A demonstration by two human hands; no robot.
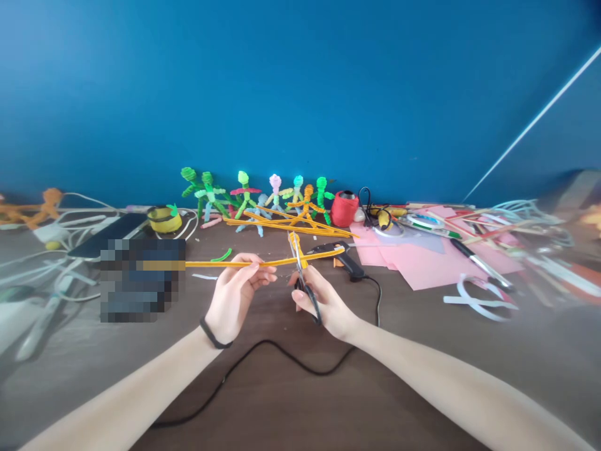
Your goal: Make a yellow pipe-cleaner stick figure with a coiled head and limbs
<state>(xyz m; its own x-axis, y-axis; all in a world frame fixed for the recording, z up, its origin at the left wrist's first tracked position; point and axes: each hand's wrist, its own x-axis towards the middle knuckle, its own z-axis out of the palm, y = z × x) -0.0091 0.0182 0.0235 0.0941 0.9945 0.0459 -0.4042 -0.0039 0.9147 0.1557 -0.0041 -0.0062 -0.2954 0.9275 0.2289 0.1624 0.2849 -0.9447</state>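
One scissors (302, 280) held; one glue gun (350, 259)

Black-handled scissors (310, 295) cross a nearly level, straight orange pipe cleaner (283, 260).

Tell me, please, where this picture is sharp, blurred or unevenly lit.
Head view: left hand, right hand and scissors near the middle look fairly sharp; orange figures at far left and the right edge look smeared; blocky pixels mask a patch left of the hands; the blue wall darkens toward upper right.
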